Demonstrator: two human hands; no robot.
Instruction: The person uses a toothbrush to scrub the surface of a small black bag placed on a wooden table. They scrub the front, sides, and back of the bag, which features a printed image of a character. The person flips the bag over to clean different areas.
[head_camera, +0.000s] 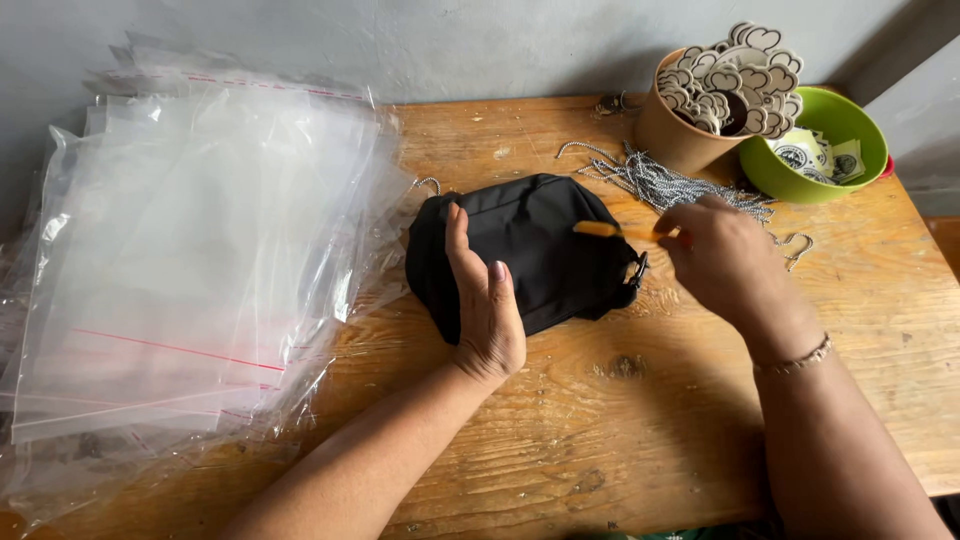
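Pouch (540, 250), black fabric, soft and rounded, lying flat at centre frame on the tabletop (620, 420). Left hand (488, 310) set on the pouch's near left part, palm turned inward on edge, fingers (458, 240) extended and close together along the fabric, gripping nothing. Right hand (725, 260) just right of the pouch, at the end bearing a small metal ring (636, 270); fingers pinched narrow on an orange strip (615, 231), slightly blurred, reaching leftward over the pouch's upper surface. Thin beaded bracelet (795, 362) at the right wrist.

Heap of silver ball chains (660, 183) directly beyond the right hand, upper centre-right, with loose strands trailing onto the wood to right and left. Tan paper cup (672, 130) behind the chains, upper right, filled with cloud-shaped cream tags outlined in black (735, 75). Green bowl (860, 125) touching or nearly touching the cup on its right, holding small printed cards or stickers.

Thick, uneven stack of clear plastic bags (190, 260) filling the left third of the frame, some with thin red seal lines, the right edge just beside the pouch. Worn, knotted wooden planks beneath everything; grey wall (450, 40) along the top of the frame.
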